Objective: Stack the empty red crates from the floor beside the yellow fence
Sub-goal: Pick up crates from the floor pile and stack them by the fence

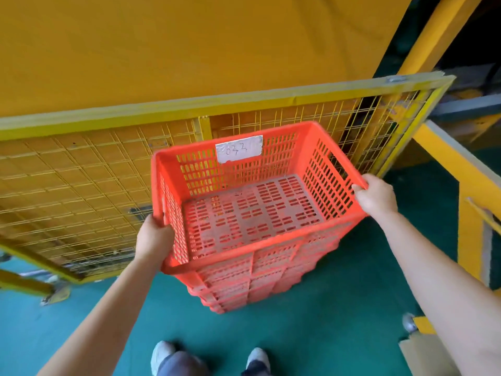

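An empty red slatted crate (252, 213) with a white paper label on its far wall sits at the top of a stack of red crates (244, 283) on the green floor. My left hand (154, 234) grips its left rim. My right hand (375, 196) holds its right rim near the handle slot. The stack stands directly in front of the yellow mesh fence (81, 180).
A tall yellow wall (189, 44) rises behind the fence. A yellow frame (471, 202) stands at the right and a yellow foot bracket (54, 294) at the lower left. My shoes (211, 359) are on the green floor (339, 308) just before the stack.
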